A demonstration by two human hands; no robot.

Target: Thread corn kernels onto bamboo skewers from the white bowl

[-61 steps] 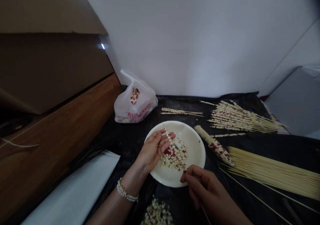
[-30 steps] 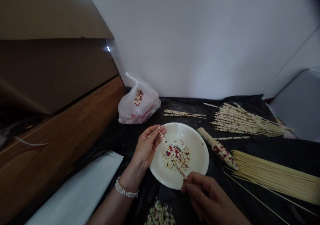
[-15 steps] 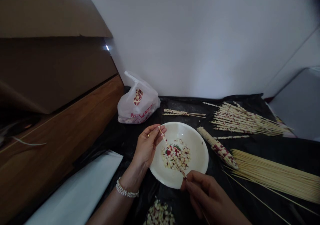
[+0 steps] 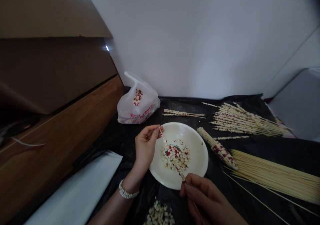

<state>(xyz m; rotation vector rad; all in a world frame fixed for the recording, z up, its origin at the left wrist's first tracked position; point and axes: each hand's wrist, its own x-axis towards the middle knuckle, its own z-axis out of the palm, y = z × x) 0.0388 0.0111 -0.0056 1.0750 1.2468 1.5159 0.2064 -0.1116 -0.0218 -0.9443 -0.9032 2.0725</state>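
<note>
My left hand (image 4: 145,145) pinches the tip of a thin wooden skewer (image 4: 172,156) at the left rim of a white plate (image 4: 197,141); whether a bead sits between the fingertips I cannot tell. My right hand (image 4: 205,198) is closed on the skewer's lower end, just in front of the plate. Small white and red beads are threaded along the skewer. A pile of white, red and green beads (image 4: 176,155) lies in the plate under it.
A white plastic bag (image 4: 138,103) stands at the back. Finished beaded skewers (image 4: 240,120) lie at the back right, two more skewers (image 4: 182,113) behind the plate. A beaded bundle (image 4: 217,148) and bare skewers (image 4: 272,175) lie to the right. Loose beads (image 4: 158,215) sit near me. Wooden furniture (image 4: 57,131) is on the left.
My left hand lifted off the bead pile and moved to the skewer's tip at the plate's left rim. My right hand kept its hold low on the skewer.
</note>
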